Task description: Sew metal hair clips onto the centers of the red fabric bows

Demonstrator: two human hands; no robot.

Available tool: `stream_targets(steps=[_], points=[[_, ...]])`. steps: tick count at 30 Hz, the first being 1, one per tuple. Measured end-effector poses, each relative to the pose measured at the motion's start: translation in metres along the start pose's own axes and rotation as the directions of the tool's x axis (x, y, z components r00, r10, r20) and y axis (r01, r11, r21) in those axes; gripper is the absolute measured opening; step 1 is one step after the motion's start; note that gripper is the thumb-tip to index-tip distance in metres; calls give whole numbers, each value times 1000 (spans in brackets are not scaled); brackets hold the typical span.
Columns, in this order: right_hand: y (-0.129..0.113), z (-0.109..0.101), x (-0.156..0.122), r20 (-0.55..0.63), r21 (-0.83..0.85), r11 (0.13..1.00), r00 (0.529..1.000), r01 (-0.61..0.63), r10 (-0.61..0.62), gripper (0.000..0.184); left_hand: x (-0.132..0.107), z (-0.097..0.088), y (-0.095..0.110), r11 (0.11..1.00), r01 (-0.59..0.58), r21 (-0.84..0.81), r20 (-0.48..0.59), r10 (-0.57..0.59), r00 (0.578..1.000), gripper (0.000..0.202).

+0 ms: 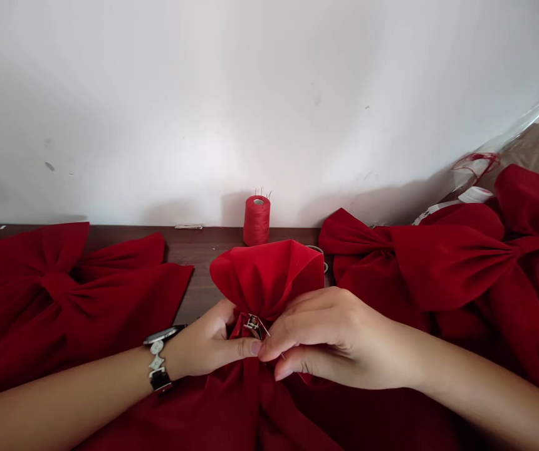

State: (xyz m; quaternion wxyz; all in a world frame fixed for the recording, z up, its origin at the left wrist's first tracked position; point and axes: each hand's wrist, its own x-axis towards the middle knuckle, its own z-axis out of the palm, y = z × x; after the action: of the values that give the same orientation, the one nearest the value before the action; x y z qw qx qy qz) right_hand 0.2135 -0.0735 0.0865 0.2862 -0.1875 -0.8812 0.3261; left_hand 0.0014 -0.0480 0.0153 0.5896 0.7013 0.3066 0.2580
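At the middle of the table's near side, a red bow (269, 272) is gathered at a small metal clip (252, 322), its waist gripped by the left hand (210, 343), while the right hand (328, 338) pinches a needle (264, 328). Behind stands a red thread spool (256, 222) on the dark table (204, 241), more bows (57, 285) lying either side.

1. I see a white wall (269, 94), small marks, one dark spot (49, 166) at left.
2. Dark brown tabletop (198, 250) along the wall.
3. I get soft light, wall brighter low-centre, blurry shadows (173, 210).
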Motion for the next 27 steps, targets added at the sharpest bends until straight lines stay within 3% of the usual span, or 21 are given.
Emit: stream_targets(steps=[12,22,27], points=[[0,0,1,-18,25,999,1000,23,-22,8,-1,-1,-2,1000,10,-18,18,-10,1000,45],[0,6,-2,18,-157,987,999,47,-45,10,0,1,-4,999,-43,15,3,43,999,58],[0,8,-1,53,-250,965,996,82,-71,19,-1,1,-7,996,-74,40,-39,76,996,51]])
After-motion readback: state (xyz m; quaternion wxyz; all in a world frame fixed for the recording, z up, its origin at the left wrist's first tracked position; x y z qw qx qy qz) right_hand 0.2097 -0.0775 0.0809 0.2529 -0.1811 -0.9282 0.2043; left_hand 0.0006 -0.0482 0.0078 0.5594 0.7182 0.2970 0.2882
